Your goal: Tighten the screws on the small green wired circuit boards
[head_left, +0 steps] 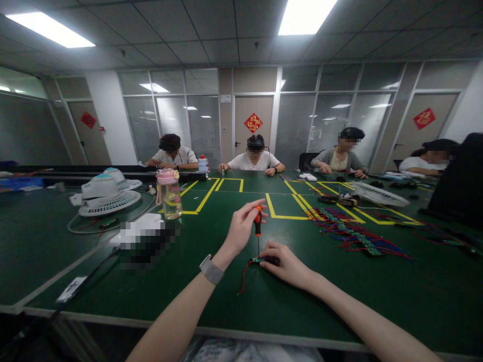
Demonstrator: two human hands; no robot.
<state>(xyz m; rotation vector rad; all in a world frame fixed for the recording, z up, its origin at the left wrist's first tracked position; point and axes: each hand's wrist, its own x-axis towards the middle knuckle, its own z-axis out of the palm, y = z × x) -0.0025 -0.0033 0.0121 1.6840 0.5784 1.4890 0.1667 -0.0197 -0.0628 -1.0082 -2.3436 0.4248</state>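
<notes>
My left hand [245,223] is closed around the handle of an orange and black screwdriver [258,223], which stands upright over the table. Its tip meets a small green circuit board [255,261] lying on the green tabletop. My right hand [283,264] grips the board from the right, with a black part [272,260] partly hidden under the fingers. A red wire [243,280] runs from the board toward me. Whether a screw sits under the tip is too small to see.
On the right lies a row of green circuit boards [352,231] with red and blue wires. A pink-lidded bottle [169,193] and white fan parts [109,196] stand at left. Yellow tape [207,196] marks the table [211,311]. Several people sit across it.
</notes>
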